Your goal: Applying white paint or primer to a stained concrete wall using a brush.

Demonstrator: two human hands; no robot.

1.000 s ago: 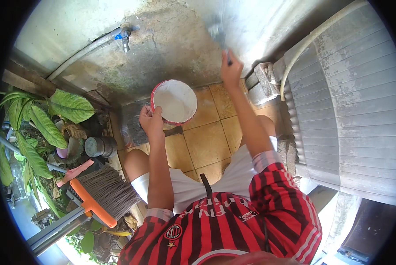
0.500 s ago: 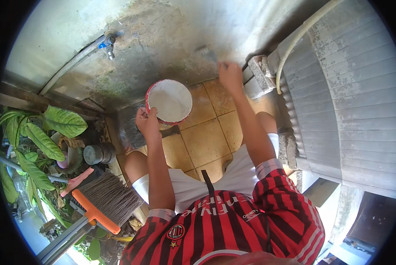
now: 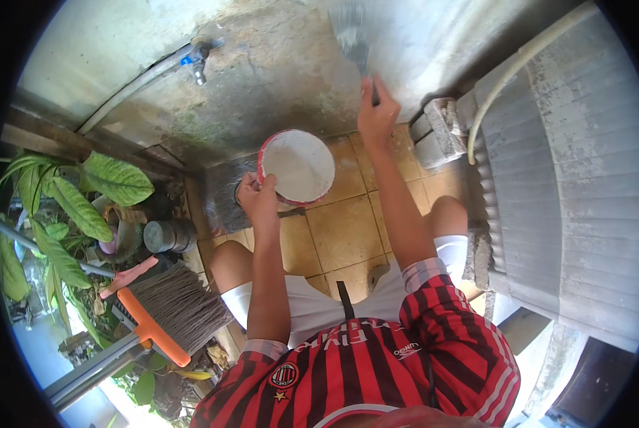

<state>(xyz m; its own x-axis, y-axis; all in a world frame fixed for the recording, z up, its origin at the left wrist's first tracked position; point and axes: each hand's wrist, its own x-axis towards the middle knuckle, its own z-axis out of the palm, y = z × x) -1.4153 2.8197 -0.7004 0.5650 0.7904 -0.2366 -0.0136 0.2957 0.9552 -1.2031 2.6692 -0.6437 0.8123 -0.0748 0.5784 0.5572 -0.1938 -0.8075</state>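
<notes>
My left hand (image 3: 257, 194) grips the rim of a round tub (image 3: 297, 166), red outside and coated white inside, with the thumb over the edge. A whitish paste or paint residue covers its inside. In my raised right hand (image 3: 378, 114) is the handle of a flat paintbrush (image 3: 351, 36), smeared by motion. The brush head points away from me, up at the stained wall (image 3: 269, 64); I cannot tell whether its bristles touch it. The tub is held over the tiled floor, close to the foot of that wall.
A tap (image 3: 199, 63) with a blue handle sticks out of the wall at the left. Potted plants (image 3: 69, 207) and a broom (image 3: 176, 307) with an orange head stand at my left. Concrete blocks (image 3: 438, 135), corrugated grey sheets (image 3: 583, 143) and a pale hose (image 3: 508, 71) are at right.
My right hand has risen, and the brush now reaches higher on the wall. The whole view has shifted slightly, so the tub appears further right, still in my left hand.
</notes>
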